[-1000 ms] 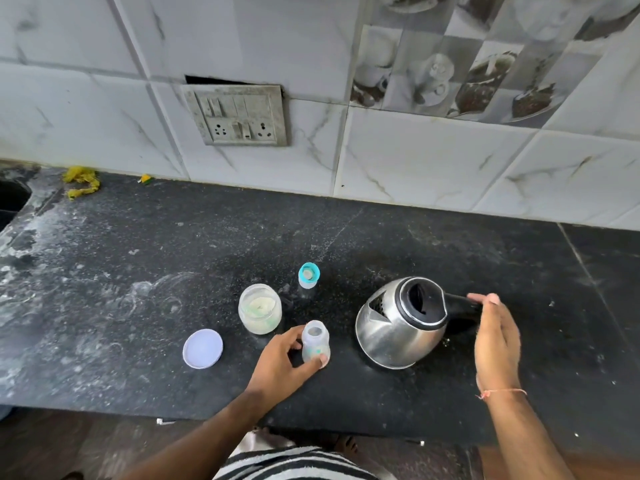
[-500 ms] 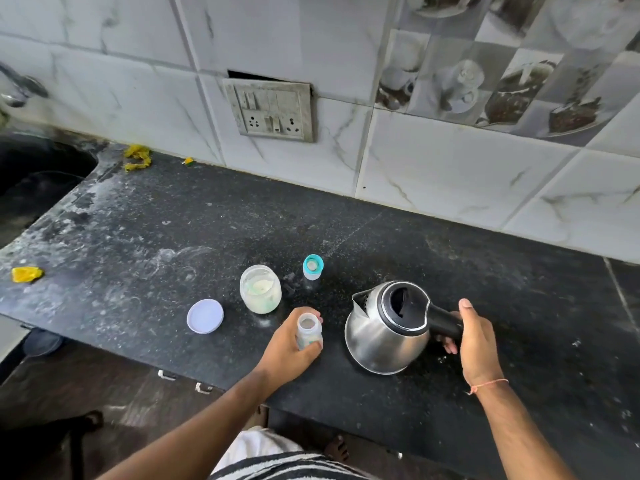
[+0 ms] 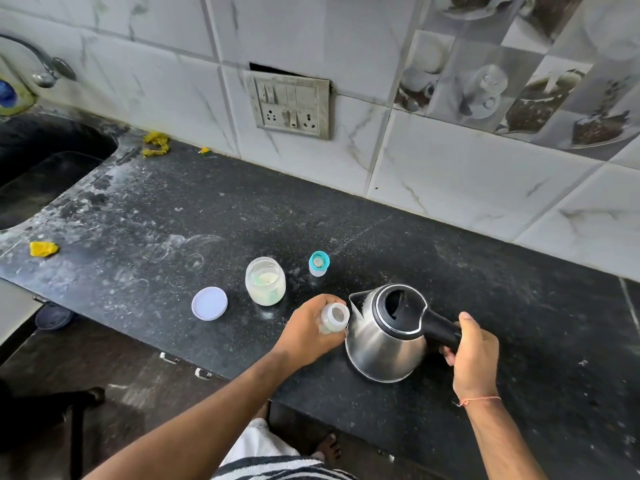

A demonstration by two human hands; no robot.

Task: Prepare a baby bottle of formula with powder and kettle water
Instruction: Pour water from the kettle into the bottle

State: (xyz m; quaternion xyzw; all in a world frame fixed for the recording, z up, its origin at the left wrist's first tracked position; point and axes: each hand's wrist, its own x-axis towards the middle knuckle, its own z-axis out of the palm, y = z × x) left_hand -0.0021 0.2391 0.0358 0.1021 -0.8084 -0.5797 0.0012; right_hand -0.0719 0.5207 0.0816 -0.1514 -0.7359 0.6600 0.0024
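left hand (image 3: pixel 308 332) grips bottle (image 3: pixel 333 318); right hand (image 3: pixel 472 355) holds kettle (image 3: pixel 384 337).

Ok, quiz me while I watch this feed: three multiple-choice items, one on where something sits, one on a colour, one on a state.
1. Where does the loose white lid lie?
A. On the counter left of the powder jar
B. On top of the kettle
C. In the sink

2. What colour is the ring on the bottle cap standing behind the jar?
A. Red
B. Teal
C. Yellow

3. What state is the baby bottle in?
A. Capped, lying on the counter
B. Open-topped, held in the left hand
C. Upside down in the jar

Answers: 1 A, the lid rests flat left of the powder jar. 2 B, its ring shows teal. 3 B, the left hand grips it, mouth open, beside the spout of the kettle.
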